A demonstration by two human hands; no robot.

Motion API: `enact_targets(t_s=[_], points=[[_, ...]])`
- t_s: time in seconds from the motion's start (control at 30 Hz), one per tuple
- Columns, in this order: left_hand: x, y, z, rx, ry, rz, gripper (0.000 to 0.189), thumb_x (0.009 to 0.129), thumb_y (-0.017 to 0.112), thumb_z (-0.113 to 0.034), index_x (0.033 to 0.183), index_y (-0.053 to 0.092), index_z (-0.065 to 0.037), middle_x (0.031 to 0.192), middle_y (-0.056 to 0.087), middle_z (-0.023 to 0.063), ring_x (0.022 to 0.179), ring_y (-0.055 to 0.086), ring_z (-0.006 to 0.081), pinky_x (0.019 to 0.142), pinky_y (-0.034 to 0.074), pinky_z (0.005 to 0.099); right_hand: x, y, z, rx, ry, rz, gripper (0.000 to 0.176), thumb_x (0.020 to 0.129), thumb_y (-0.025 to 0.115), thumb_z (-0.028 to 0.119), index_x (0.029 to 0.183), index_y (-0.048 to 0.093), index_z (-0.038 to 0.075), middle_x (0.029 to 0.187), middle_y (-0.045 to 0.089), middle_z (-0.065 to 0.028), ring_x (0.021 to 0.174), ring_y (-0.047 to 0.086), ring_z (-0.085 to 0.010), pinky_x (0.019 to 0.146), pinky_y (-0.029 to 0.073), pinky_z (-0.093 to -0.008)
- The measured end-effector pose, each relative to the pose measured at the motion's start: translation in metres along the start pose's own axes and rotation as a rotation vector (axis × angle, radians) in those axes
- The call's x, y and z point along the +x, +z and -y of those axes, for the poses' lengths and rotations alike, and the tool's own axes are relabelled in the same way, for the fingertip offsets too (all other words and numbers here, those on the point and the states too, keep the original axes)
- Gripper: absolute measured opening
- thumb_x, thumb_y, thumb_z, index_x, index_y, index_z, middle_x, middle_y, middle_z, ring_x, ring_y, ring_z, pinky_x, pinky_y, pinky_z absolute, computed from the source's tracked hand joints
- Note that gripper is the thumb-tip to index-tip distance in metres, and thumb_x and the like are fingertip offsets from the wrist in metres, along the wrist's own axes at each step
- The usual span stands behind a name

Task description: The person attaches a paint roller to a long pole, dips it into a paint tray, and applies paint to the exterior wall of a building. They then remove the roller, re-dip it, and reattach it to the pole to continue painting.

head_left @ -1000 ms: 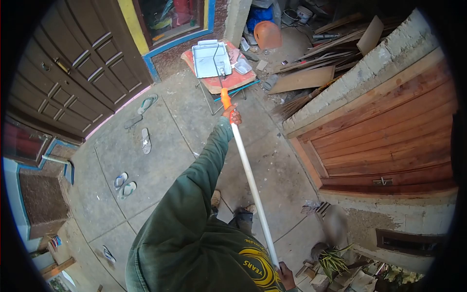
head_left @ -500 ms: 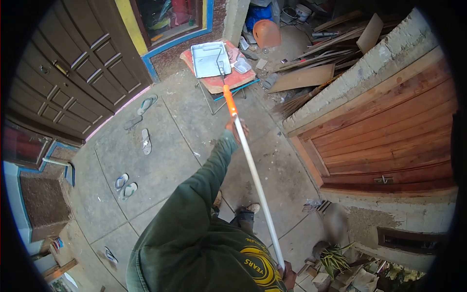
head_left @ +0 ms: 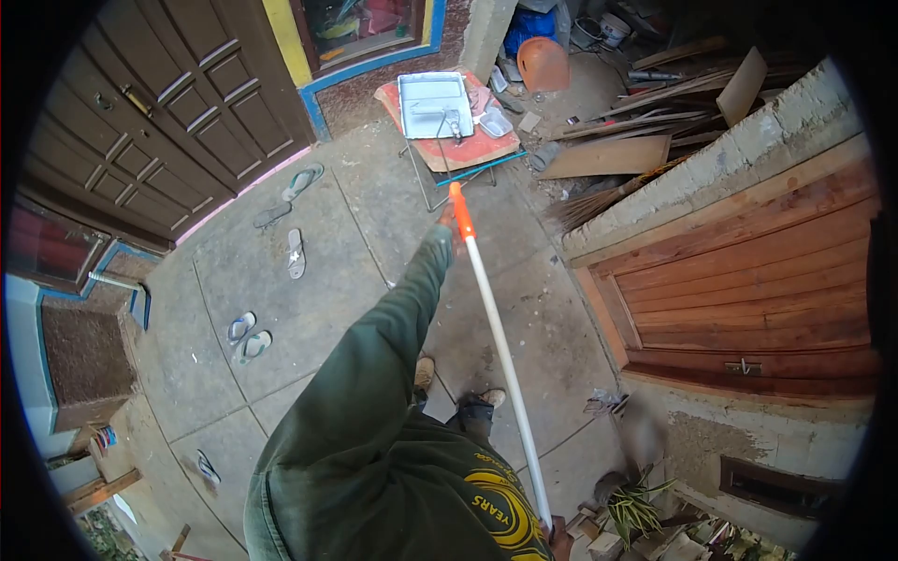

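A paint roller on a long white pole point(head_left: 503, 351) runs from near my waist toward a white paint tray point(head_left: 405, 114). Its thin wire frame leads from the orange handle point(head_left: 464, 217) into the tray, where the white roller head is hard to tell from the paint. My left hand point(head_left: 450, 222), arm stretched forward, is wrapped round the orange handle. At the lower end of the pole my right hand point(head_left: 559, 539) grips it, partly cut off by the frame edge. The tray rests on a small table with a worn red top point(head_left: 430, 152).
A white plastic container point(head_left: 495, 122) and a pinkish cloth lie beside the tray. Several sandals, including a grey one point(head_left: 296, 254), lie on the concrete floor. Scrap boards point(head_left: 608, 157) are piled at right, near a wooden door point(head_left: 748, 271). Brown double doors point(head_left: 168, 112) stand at left.
My left hand has moved up from the white pole onto the orange handle. The handle's top now sits a little farther from the tray in view. The whole view has shifted slightly.
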State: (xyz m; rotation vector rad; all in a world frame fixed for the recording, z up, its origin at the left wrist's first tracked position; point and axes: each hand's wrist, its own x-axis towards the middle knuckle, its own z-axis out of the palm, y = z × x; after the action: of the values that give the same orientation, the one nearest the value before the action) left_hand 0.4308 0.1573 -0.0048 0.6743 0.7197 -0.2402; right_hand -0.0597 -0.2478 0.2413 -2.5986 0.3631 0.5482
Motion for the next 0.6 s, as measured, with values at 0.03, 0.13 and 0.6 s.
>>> enact_targets(t_s=[0.03, 0.13, 0.6], points=[[0.010, 0.002, -0.004, 0.130, -0.046, 0.040, 0.065, 0.075, 0.056, -0.061, 0.109, 0.044, -0.007, 0.086, 0.060, 0.0145, 0.071, 0.061, 0.0296, 0.066, 0.051, 0.0481, -0.009, 0.002, -0.012, 0.072, 0.023, 0.008, 0.029, 0.086, 0.053, 0.035, 0.103, 0.054, 0.011, 0.051, 0.050, -0.0088, 0.045, 0.046, -0.0195, 0.044, 0.036, -0.0340], [0.023, 0.019, 0.001, -0.083, -0.016, -0.034, 0.041, 0.077, 0.062, -0.049, 0.080, 0.046, -0.011, 0.052, 0.047, 0.0032, 0.042, 0.048, 0.0206, 0.046, 0.047, 0.0392, -0.015, 0.021, -0.082, -0.124, -0.116, -0.057, 0.027, 0.085, 0.056, 0.031, 0.099, 0.054, 0.008, 0.054, 0.052, -0.0110, 0.048, 0.053, -0.0229, 0.045, 0.040, -0.0344], [-0.008, 0.044, 0.000, -0.085, -0.013, -0.045, 0.017, 0.080, 0.059, -0.016, 0.089, 0.045, -0.014, 0.051, 0.040, -0.0026, 0.035, 0.035, 0.0084, 0.034, 0.032, 0.0253, -0.036, 0.033, -0.087, -0.118, 0.096, 0.101, 0.036, 0.087, 0.053, 0.031, 0.113, 0.052, 0.005, 0.057, 0.055, -0.0050, 0.046, 0.052, -0.0144, 0.036, 0.036, -0.0321]])
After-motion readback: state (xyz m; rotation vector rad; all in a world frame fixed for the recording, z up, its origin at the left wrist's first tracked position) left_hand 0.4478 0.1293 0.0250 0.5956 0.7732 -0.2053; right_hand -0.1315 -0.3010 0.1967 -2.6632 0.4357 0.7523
